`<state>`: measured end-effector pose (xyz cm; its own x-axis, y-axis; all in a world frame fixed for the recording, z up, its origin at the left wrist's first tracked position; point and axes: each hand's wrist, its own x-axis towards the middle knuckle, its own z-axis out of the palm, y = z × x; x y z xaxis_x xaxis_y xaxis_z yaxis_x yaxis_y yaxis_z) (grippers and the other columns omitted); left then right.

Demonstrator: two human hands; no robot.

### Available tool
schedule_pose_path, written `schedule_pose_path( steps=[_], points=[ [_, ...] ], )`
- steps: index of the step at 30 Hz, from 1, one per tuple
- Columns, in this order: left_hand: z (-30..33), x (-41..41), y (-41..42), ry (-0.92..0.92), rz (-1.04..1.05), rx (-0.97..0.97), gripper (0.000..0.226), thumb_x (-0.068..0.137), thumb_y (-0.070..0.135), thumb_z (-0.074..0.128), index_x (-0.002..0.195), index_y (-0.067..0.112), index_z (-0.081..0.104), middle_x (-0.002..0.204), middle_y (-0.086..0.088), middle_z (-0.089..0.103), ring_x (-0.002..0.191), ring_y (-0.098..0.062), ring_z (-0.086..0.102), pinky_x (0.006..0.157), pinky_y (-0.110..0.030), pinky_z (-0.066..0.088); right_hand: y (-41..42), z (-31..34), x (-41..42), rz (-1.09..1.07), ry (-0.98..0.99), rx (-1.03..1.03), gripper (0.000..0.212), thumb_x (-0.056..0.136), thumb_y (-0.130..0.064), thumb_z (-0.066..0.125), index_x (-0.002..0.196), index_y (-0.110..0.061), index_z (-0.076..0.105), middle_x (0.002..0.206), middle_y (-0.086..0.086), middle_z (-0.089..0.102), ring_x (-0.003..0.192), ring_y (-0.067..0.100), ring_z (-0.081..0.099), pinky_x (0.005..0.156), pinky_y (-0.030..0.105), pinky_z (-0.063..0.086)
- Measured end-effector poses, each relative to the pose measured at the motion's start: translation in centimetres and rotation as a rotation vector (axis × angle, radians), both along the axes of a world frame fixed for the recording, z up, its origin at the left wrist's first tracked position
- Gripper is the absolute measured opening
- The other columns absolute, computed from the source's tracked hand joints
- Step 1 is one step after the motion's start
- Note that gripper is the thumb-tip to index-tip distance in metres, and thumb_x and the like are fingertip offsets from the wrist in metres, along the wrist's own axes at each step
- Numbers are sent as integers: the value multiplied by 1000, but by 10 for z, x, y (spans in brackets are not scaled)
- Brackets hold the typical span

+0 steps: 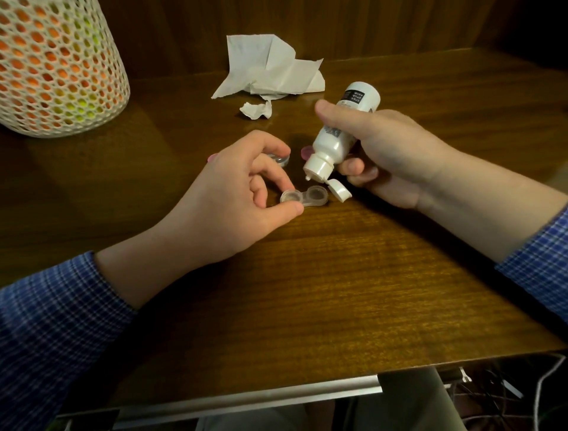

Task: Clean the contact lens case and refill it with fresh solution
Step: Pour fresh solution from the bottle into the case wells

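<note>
- The contact lens case (302, 197) is found lying on the bench (338, 277), both wells uncapped and facing up; its left well is pinched between thumb and fingertip of the left hand (242, 187).
- The solution bottle (341, 132) is gripped in the curled fingers of the right hand (396, 153), tilted steeply, with the nozzle (307, 177) held just above the case, about between the two wells.
- The flip cap (339, 190) is seen hanging open, just beside the right well. Risk: contact with the case rim is judged possible if the bottle is lowered.
- Risk: solution may be spilled on the bench if the nozzle is not centred over a well, or a well overfilled by a hard squeeze.
- Risk: the light case could be tipped if the pinch is loosened.
- Whether the wells already hold liquid cannot be told.
- A pink lid (307, 153) lies behind the bottle; a second lid (66, 0) cannot be confirmed; a round grey item (281, 160) is partly hidden behind the left fingers.
- Crumpled tissue (270, 67) and a torn scrap (256, 110) lie well behind; a perforated white container (58, 67) stands far left. Nothing is judged to obstruct the pour.
</note>
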<state>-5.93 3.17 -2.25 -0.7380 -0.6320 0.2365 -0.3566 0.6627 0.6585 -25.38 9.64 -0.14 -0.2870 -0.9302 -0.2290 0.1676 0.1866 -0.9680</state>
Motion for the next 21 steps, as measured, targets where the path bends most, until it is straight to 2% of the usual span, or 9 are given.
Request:
schedule_pose_path(
  steps=[1, 4, 6, 8, 11, 17, 21],
  points=[
    [0, 0, 0, 4, 5, 2, 63, 78, 28, 85, 132, 18, 54, 94, 11, 73, 57, -5, 62, 71, -18, 41, -1, 0, 3, 16, 21, -23, 35, 92, -39, 73, 107, -11, 59, 96, 12, 68, 47, 5, 43, 37, 13, 30],
    [-1, 0, 0, -5, 22, -1, 66, 76, 31, 85, 134, 19, 54, 95, 11, 71, 59, -5, 63, 71, -20, 42, -4, 0, 12, 52, 67, -80, 31, 92, -37, 74, 101, -11, 59, 82, 6, 62, 45, 6, 44, 36, 15, 29],
    [-1, 0, 0, -7, 29, 9, 67, 75, 33, 85, 133, 19, 54, 95, 11, 71, 59, -6, 63, 76, -24, 44, -4, -1, 16, 46, 118, -104, 27, 92, -37, 75, 94, -14, 60, 76, 4, 63, 43, 6, 45, 35, 16, 31],
    [-1, 0, 0, -10, 33, 15, 68, 75, 33, 85, 134, 18, 54, 96, 10, 71, 60, -7, 64, 80, -30, 44, -4, -1, 17, 29, 169, -119, 26, 91, -37, 75, 89, -15, 61, 76, 6, 64, 41, 7, 46, 34, 16, 31],
    [-2, 0, -1, -16, 41, 5, 69, 76, 31, 86, 135, 19, 53, 96, 10, 70, 60, -5, 64, 82, -29, 44, -4, 0, 17, -7, 200, -116, 28, 90, -39, 76, 90, -15, 62, 78, 7, 65, 41, 8, 46, 35, 18, 31],
    [0, 0, 0, -34, 45, 8, 70, 76, 32, 85, 137, 19, 53, 100, 12, 67, 60, -7, 64, 65, -16, 46, -5, -2, 17, -8, 208, -114, 29, 90, -39, 77, 89, -15, 62, 75, 5, 65, 39, 7, 46, 34, 17, 31],
    [1, -1, 1, -38, 46, 5, 71, 76, 32, 85, 137, 20, 52, 102, 12, 67, 60, -9, 65, 56, -14, 48, -5, -2, 16, -8, 207, -113, 28, 91, -39, 76, 90, -14, 62, 77, 7, 64, 39, 7, 46, 35, 16, 31]
  ],
)
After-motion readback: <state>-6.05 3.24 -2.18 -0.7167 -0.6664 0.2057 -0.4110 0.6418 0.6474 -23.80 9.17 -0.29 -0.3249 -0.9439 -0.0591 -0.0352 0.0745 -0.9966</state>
